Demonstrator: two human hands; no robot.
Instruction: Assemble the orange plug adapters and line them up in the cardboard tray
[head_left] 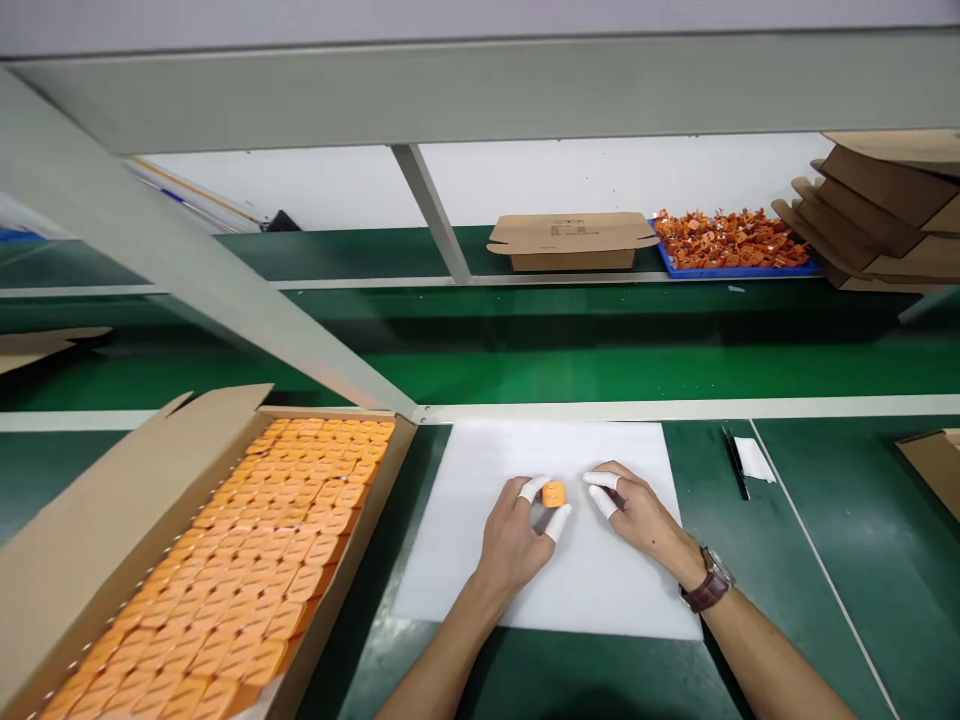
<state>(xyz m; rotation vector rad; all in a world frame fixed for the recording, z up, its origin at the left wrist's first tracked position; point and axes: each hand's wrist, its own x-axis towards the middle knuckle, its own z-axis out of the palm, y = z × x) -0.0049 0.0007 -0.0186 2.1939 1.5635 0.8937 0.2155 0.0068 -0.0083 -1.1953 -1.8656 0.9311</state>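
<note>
Orange block [553,494]: lower centre of the frame, at the left hand's fingertips
Left hand [555,494]: thumb and finger clamped on it
Right hand [589,484]: just right, fingertips slightly apart

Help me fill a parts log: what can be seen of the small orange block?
The small orange block looks like plastic, squarish with rounded corners; faint marks on its face are too small to read. The left hand holds it between white-covered finger and thumb, over the white sheet. Whether it touches the sheet is unclear.
</note>
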